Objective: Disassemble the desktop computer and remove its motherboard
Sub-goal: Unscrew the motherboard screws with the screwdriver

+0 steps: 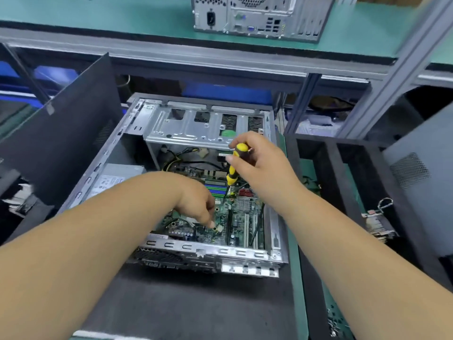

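Where left hand [198, 204] dips, motherboard [241, 217] partly hidden.

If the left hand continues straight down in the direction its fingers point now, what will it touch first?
Most likely the motherboard: the left hand points its fingertips down at it, near a small pale connector. Whether they already touch is unclear.

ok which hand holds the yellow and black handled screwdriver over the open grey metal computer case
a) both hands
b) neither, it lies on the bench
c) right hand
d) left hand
c: the right hand grips the yellow and black handled screwdriver above the green motherboard, while the left hand reaches down to the board.
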Motion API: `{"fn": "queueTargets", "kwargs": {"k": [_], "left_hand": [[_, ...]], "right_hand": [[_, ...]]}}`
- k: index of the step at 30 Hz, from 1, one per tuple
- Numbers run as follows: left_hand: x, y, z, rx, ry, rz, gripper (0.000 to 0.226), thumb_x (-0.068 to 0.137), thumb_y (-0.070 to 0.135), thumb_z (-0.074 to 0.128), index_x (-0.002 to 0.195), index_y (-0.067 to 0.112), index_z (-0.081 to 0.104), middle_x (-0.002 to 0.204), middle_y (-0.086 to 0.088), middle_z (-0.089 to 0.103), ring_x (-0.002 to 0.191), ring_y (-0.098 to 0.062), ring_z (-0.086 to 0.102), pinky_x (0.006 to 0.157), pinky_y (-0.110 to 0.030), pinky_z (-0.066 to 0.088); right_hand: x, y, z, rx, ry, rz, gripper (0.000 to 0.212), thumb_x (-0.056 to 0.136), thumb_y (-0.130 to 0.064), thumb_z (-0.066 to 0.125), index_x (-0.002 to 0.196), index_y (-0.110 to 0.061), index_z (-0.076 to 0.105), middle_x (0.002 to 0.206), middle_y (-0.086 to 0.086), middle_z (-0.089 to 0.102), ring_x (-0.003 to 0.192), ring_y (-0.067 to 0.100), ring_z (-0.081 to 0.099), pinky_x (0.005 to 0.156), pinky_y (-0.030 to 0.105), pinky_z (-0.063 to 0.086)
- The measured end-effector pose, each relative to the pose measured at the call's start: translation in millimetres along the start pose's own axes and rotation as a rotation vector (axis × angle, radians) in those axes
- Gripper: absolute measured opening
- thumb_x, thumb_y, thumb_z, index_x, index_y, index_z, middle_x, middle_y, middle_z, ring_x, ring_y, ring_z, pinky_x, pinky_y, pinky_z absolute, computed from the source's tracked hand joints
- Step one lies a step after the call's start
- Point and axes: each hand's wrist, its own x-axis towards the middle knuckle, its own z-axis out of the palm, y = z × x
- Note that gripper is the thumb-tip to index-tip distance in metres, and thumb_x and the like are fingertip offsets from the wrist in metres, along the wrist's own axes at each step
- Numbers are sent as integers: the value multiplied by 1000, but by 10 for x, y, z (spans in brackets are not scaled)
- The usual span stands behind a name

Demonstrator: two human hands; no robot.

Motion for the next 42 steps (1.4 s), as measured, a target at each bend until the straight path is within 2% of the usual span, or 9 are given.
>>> {"fn": "queueTargets", "kwargs": {"k": [5, 13, 17, 20, 25, 29, 34, 38, 42], "left_hand": [[257, -5, -92, 44, -106, 112, 42, 88, 37, 66, 126, 22, 56, 102, 9, 53, 106, -18, 53, 92, -31, 39], [501, -114, 4, -49, -221, 232, 49, 90, 26, 65, 136, 29, 49, 101, 11, 49, 97, -11, 47, 83, -23, 36], [538, -59, 18, -83, -251, 306, 37, 91, 25, 64, 127, 28, 57, 88, 21, 48, 82, -2, 48, 71, -19, 38], [541, -59, 28, -47, -213, 254, 26, 93, 34, 60, 114, 18, 60, 86, 10, 55, 79, -10, 48, 63, -21, 35], [476, -159, -24, 71, -132, 119, 43, 91, 43, 59, 126, 19, 58, 115, 1, 60, 96, -16, 48, 82, -21, 34], [472, -226, -56, 50, -85, 165, 28, 93, 31, 60, 115, 15, 63, 81, 11, 52, 85, -12, 45, 69, -20, 37], [489, -210, -55, 19, -79, 142, 32, 88, 29, 66, 117, 16, 64, 102, 0, 61, 89, -13, 48, 77, -19, 36], [507, -190, -81, 87, -90, 142, 30, 89, 31, 65, 115, 17, 65, 84, 6, 54, 83, -13, 47, 72, -20, 33], [527, -197, -67, 92, -95, 125, 32, 89, 30, 65, 119, 17, 64, 97, 1, 58, 86, -15, 47, 76, -22, 35]], "right_hand": [[162, 15, 138, -199, -82, -46, 18, 93, -31, 61, 108, -20, 58, 106, -6, 52, 90, 7, 46, 74, 23, 36], [258, 118, 238, -352, -277, -10, 16, 93, -35, 59, 101, -22, 56, 99, -5, 52, 90, 16, 50, 78, 35, 43], [296, 70, 214, -394, -356, -18, 16, 93, -35, 60, 101, -21, 57, 99, -4, 53, 88, 17, 51, 75, 33, 42], [315, 35, 170, -384, -444, -42, 16, 92, -36, 61, 99, -21, 58, 96, -5, 54, 85, 14, 50, 71, 30, 37], [297, -36, 183, -260, -706, -10, 13, 89, -36, 66, 94, -25, 63, 90, -9, 60, 81, 7, 54, 71, 28, 43], [262, -65, 238, -274, -873, -36, 15, 87, -37, 68, 98, -27, 66, 94, -10, 62, 89, 8, 56, 82, 31, 45], [187, -57, 237, -285, -939, -59, 17, 86, -35, 70, 100, -26, 65, 93, -13, 58, 87, 6, 52, 78, 27, 43], [127, -42, 227, -330, -980, -85, 18, 87, -35, 69, 103, -25, 64, 95, -13, 55, 89, 8, 50, 77, 28, 42], [107, -41, 235, -353, -980, -105, 19, 87, -35, 68, 103, -25, 63, 95, -14, 51, 88, 7, 47, 74, 26, 38]]}}
